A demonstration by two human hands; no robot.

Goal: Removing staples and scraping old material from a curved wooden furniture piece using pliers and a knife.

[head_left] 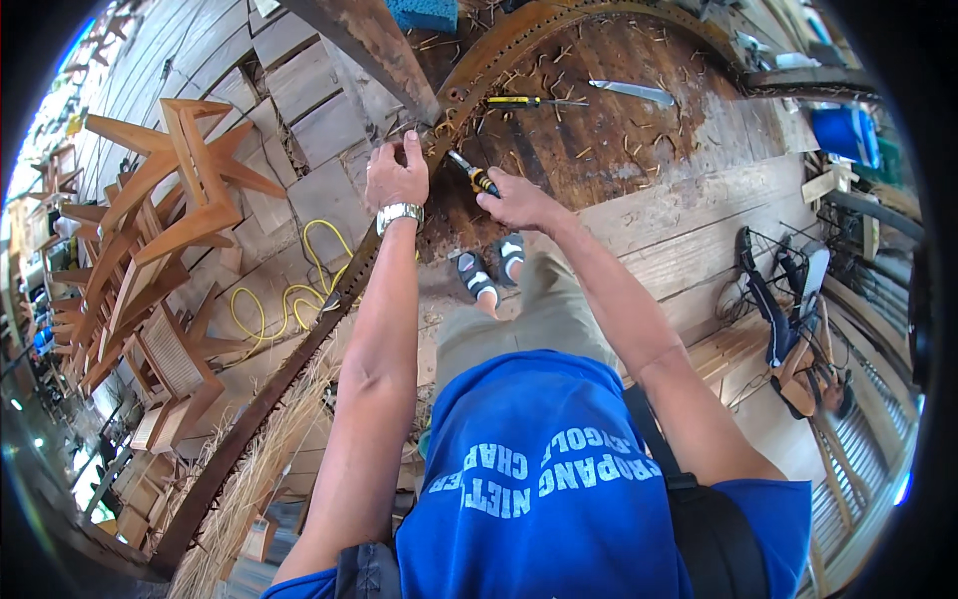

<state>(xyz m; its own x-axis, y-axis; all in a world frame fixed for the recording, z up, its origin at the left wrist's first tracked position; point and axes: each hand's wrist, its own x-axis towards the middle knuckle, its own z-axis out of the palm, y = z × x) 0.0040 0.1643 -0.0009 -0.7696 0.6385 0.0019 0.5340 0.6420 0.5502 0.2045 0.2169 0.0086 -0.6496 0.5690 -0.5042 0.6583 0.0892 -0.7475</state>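
My left hand point(397, 180), with a metal-banded watch at its wrist, is beside the inner edge of a curved brown wooden frame point(469, 70) pierced by a row of small holes. Its thumb stands apart from the partly hidden fingers, and I see nothing held. My right hand point(521, 204) is closed round the yellow-and-black handle of a screwdriver-like tool point(478, 180). The tool's metal end points up and left at the frame; its tip is too small to make out. Farther off, a second yellow-and-black tool point(514, 102) and a pale blade point(633, 92) lie on the stained wooden surface.
Thin cane scraps litter the stained surface point(619, 140). A wooden post point(374, 50) slants in near my left hand. Stacked wooden furniture parts point(165, 210) stand at left, by a coiled yellow cord point(284, 299). Long cane strands point(254, 479) lie lower left; a blue container point(846, 137) is at right.
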